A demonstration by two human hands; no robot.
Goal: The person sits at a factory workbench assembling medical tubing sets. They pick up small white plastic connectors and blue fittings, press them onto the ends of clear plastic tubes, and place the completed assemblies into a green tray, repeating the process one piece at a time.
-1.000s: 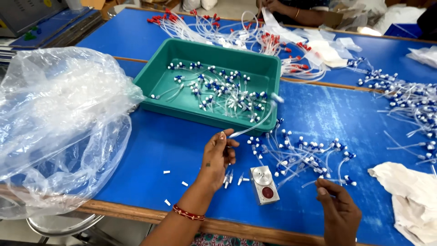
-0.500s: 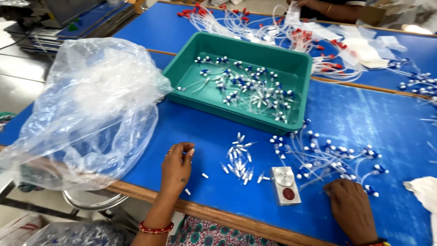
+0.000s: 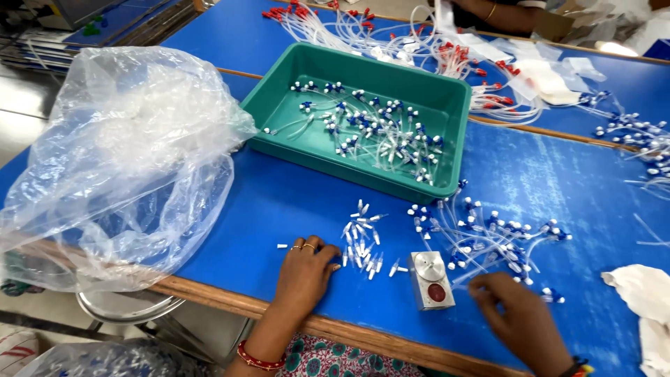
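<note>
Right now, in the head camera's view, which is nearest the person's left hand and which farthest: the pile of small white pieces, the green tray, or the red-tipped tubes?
1. Pile of small white pieces, just right of the left hand.
2. Green tray, mid-table beyond.
3. Red-tipped tubes, far edge behind the tray.

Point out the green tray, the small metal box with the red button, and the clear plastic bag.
green tray [image 3: 457, 139]: head view, right wall.
metal box [image 3: 431, 280]: head view, top face.
plastic bag [image 3: 118, 160]: head view, crumpled middle.
</note>
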